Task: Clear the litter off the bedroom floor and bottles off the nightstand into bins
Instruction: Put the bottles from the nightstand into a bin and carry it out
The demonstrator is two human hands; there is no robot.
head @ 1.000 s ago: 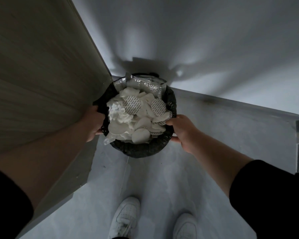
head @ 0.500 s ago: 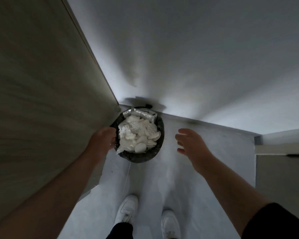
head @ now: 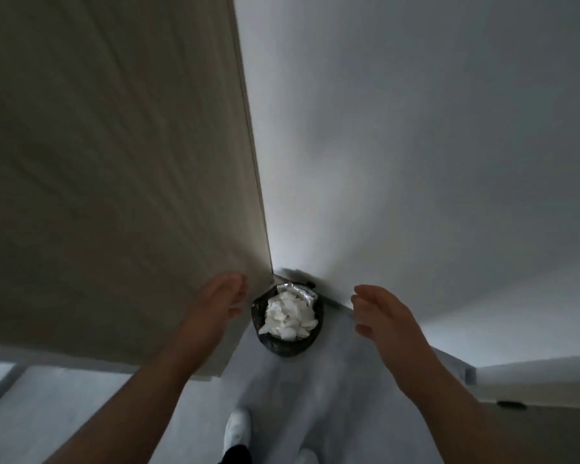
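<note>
A: Where's the bin [head: 287,324] now?

B: On the floor [head: 332,396], tucked into the corner where the wood panel [head: 114,179] meets the wall [head: 416,145]. A second ago both hands gripped its rim; half a second ago only the left did. Now neither touches it.

A: So it's been set down?

B: Looks that way. The left hand [head: 215,306] is off to the bin's left, in front of the panel, and the right hand [head: 382,316] is off to its right. Both are well clear of the rim, and the view has risen, so the person seems to be straightening up.

A: And the fingers?

B: Spread loosely on both hands, holding nothing.

A: What's in the bin?

B: Heaped with white litter [head: 290,314] up to the rim, with a crumpled silver wrapper [head: 297,290] at the far edge. The black liner [head: 283,346] shows around it.

A: What does that mean for the job?

B: I'd judge this bin is back in place and that load is done. With both hands free, the next step is probably to go for whatever remains. No bottles or nightstand show here, so I can't tell how much is left.

A: Any risk?

B: The heap sits high; a nudge from the shoe [head: 236,430] could spill it.
</note>
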